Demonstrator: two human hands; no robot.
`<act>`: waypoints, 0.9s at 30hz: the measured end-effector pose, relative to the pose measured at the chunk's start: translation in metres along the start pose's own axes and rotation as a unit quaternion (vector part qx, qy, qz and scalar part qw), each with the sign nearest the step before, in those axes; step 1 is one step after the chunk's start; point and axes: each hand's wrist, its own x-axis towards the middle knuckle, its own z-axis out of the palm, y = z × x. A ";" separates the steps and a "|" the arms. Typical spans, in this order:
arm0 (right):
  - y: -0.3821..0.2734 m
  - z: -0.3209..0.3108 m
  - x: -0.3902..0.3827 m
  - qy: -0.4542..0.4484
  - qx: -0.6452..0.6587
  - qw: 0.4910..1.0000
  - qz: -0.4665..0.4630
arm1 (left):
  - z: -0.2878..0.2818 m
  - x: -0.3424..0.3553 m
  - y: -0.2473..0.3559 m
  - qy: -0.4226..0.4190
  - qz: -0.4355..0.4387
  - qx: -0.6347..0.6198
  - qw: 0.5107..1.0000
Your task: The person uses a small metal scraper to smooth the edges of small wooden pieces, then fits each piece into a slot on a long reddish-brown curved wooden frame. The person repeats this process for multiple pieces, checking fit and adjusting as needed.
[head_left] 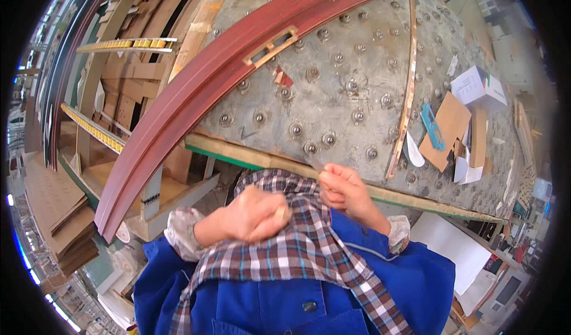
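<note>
My left hand (253, 215) is curled into a fist in front of my checked apron (256, 266); what it holds, if anything, is hidden and blurred. My right hand (350, 197) pinches a small thin greyish piece (315, 162) between thumb and forefinger, its tip over the table's near edge. Beyond both hands lies a long reddish-brown profile (178, 94), running from the lower left to the far right across the table (324, 100). A brass-coloured plate with two slots (270, 46) sits at the profile's inner edge, touched by neither hand.
Metal ball rollers stud the grey tabletop, with a narrow strip (407, 97) across it. At right are a white box (479, 88), cardboard (449, 127) and a blue tool (432, 127). A rack with yellow roller rails (95, 128) holds boards at left, beside stacked cardboard (56, 207).
</note>
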 end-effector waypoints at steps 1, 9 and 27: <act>-0.004 0.005 -0.004 -0.030 -0.008 0.999 -0.026 | 0.001 0.001 -0.006 -0.004 -0.023 0.044 0.999; -0.030 0.038 -0.001 -0.178 -0.258 0.948 0.049 | 0.011 -0.001 -0.015 0.015 -0.173 -0.144 0.974; -0.032 0.036 -0.004 -0.171 -0.212 0.955 0.118 | 0.013 -0.002 -0.010 -0.018 -0.186 -0.136 0.973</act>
